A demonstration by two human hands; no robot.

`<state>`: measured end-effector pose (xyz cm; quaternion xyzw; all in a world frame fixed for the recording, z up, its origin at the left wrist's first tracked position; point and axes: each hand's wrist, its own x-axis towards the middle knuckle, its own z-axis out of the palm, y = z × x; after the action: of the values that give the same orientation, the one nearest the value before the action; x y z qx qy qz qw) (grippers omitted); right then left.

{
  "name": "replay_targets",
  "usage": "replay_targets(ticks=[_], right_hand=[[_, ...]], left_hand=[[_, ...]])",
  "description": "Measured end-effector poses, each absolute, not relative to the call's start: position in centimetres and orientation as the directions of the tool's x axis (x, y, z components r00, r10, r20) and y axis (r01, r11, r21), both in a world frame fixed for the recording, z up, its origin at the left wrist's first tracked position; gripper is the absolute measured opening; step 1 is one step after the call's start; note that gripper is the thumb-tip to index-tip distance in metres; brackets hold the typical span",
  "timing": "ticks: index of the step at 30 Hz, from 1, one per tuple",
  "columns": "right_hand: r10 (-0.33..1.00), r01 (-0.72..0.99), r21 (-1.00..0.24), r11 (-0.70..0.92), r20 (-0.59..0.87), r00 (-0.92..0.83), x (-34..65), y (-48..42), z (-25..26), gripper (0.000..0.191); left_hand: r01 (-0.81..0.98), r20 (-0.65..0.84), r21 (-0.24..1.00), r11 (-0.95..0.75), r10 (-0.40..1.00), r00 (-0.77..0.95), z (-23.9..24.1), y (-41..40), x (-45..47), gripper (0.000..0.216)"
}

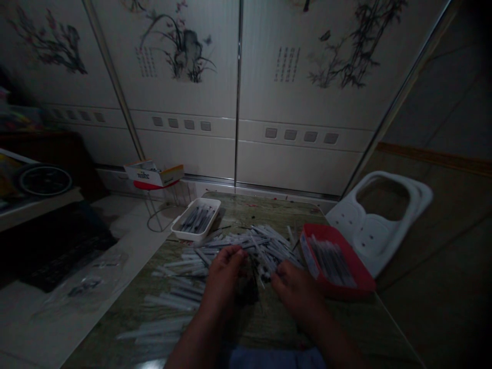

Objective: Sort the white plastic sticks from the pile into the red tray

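Observation:
A low table (269, 318) carries a heap of clear pen barrels (246, 243) spread across its middle and left side. My left hand (225, 274) rests at the near edge of the heap, fingers curled down among the barrels. My right hand (295, 289) lies just to the right, fingers bent toward the pile and seemingly pinching a thin piece I cannot make out. A red tray (348, 287) of pens stands to the right of my right hand. A white tray (179, 225) with dark pens sits at the table's far left corner.
A white moulded plastic seat (384, 215) leans at the table's right. A small open carton (154, 174) rests on a wire stand at the back left. Sliding cabinet doors (238, 102) with ink paintings fill the background. Plastic bags (84, 284) lie on the floor at left.

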<state>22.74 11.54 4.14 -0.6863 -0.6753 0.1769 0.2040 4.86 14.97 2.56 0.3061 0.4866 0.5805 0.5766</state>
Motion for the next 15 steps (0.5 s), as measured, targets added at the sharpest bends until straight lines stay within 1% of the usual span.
replay_targets(ticks=[2,4,6,7,9,12,15], right_hand=[[0.997,0.778,-0.624,0.074,0.057,-0.050,22.2,11.1,4.7,0.017],[0.990,0.693,-0.710,0.125,0.044,-0.133,21.8,10.7,5.0,0.016],[0.982,0.650,-0.750,0.126,0.004,-0.187,21.5,10.3,5.1,0.013],[0.979,0.660,-0.742,0.119,-0.021,-0.201,21.5,10.2,5.0,0.010],[0.975,0.735,-0.668,0.118,-0.063,-0.213,21.5,10.0,4.8,0.005],[0.967,0.859,-0.493,0.136,-0.123,-0.223,21.5,9.8,4.3,0.005],[0.964,0.912,-0.387,0.139,-0.158,-0.214,21.1,9.6,4.0,0.008]], left_hand=[[-0.389,-0.221,0.903,0.183,0.974,-0.055,2.5,14.8,5.1,0.047],[-0.396,-0.231,0.890,0.225,0.972,0.034,2.5,14.6,5.3,0.047],[-0.417,-0.229,0.878,0.236,0.971,0.068,2.6,14.6,5.3,0.042],[-0.433,-0.227,0.872,0.229,0.972,0.058,2.6,14.6,5.2,0.040],[-0.473,-0.231,0.860,0.194,0.973,-0.021,2.7,14.8,4.9,0.037],[-0.524,-0.251,0.840,0.141,0.957,-0.144,2.8,15.3,4.3,0.037],[-0.543,-0.245,0.832,0.113,0.953,-0.178,2.9,15.7,3.9,0.039]])
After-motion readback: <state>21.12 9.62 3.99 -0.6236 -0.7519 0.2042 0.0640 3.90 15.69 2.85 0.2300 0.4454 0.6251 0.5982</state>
